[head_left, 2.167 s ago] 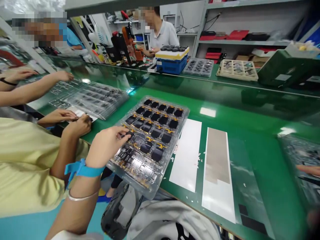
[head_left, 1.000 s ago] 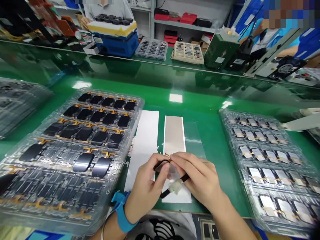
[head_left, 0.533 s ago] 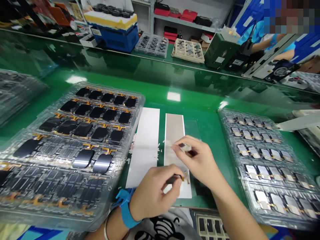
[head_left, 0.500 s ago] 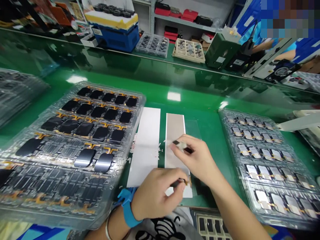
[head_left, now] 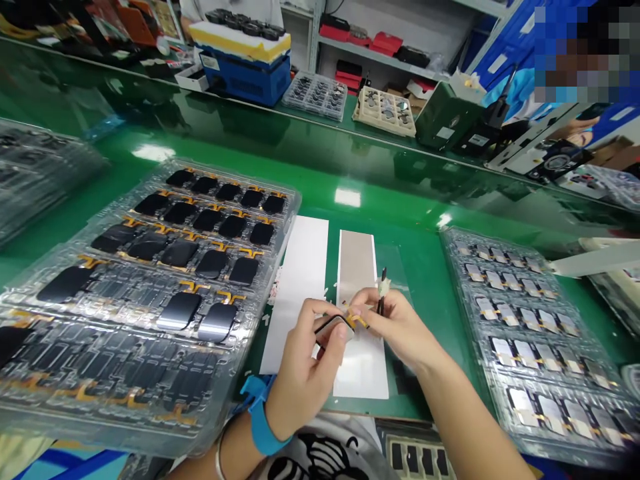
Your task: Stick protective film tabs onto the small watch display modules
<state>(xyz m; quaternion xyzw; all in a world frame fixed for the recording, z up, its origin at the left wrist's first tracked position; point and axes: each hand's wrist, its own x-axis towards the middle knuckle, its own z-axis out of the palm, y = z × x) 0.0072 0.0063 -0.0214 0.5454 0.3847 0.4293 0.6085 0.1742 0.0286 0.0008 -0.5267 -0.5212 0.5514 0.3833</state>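
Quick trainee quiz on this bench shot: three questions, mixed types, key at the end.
1. True or false: the left hand holds a dark-rimmed panel.
2. Which item is in the grip of the right hand? A) scissors; B) a pale-wrapped dark stick; C) a bottle.
3. Fill in: the tray of black panels lies to the ___ of the plain white sheet.

Key: 1 true; 2 B; 3 left.
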